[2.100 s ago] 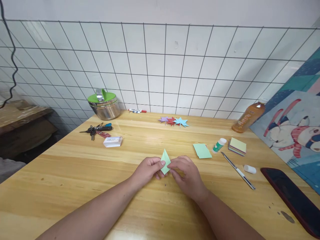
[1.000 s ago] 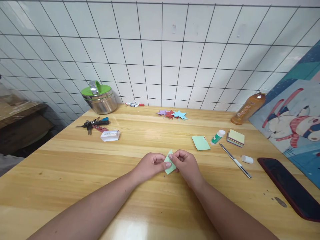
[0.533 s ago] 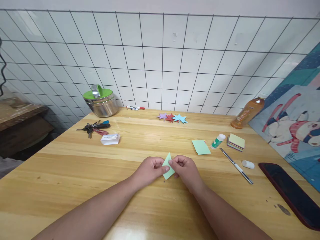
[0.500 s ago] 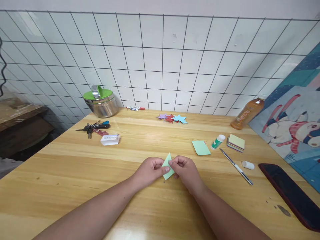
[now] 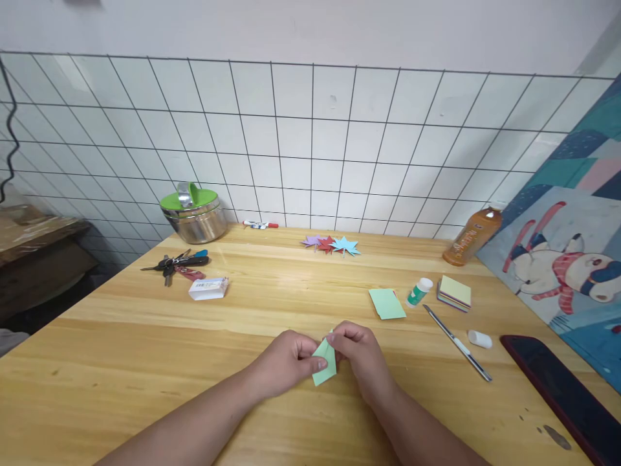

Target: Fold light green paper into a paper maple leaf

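A small folded piece of light green paper (image 5: 324, 369) is held between my two hands, just above the table. My left hand (image 5: 286, 364) pinches its left side, thumb lying on the front face. At its upper right corner, my right hand (image 5: 358, 349) grips the paper between thumb and curled fingers. The fingers behind the paper are partly hidden. Beyond my right hand lies a stack of green paper squares (image 5: 387, 304), with a glue stick (image 5: 417, 294) beside it.
Paper leaf shapes (image 5: 344, 246) lie near the tiled wall. At right are a pad of coloured paper (image 5: 454, 293), a utility knife (image 5: 456, 342), a white cap (image 5: 480, 339), a phone (image 5: 557, 388) and a bottle (image 5: 473, 237). Keys (image 5: 177, 262), a small box (image 5: 208, 288) and a lidded pot (image 5: 194, 217) stand left.
The view has tilted up, so the scene sits lower. The green paper has turned in my hands, and my right fingers have shifted to its upper corner.
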### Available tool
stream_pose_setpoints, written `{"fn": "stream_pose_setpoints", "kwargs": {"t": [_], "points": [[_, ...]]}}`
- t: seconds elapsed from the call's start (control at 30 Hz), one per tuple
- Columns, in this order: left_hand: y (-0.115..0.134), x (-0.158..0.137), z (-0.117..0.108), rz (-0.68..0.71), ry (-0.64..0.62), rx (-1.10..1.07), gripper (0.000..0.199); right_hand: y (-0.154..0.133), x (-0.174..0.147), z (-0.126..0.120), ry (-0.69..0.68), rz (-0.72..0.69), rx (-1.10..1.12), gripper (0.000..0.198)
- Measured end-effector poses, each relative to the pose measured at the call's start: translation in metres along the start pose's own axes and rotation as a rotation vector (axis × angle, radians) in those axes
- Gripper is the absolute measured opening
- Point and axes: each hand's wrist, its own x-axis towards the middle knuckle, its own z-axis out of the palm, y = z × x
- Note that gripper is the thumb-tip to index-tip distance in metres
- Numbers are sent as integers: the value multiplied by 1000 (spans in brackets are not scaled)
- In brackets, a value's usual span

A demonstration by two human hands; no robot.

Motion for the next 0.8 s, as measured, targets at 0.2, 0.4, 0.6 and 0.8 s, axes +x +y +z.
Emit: {"fn": "stream_pose_setpoints", "kwargs": {"t": [0.2,0.4,0.6,0.8], "points": [[4,-2,0,23,-106,31,30,0,2,0,22,45,46,22],[8,-2,-1,60,-18,-36,41,4,5,2,24,-43,-52,26],[-1,2,-7,1,-49,-18,41,4,6,2,-46,-8,-69,24],[0,3,-9,3,-47,8,38,6,7,-1,3,-95,-116,20]]}}
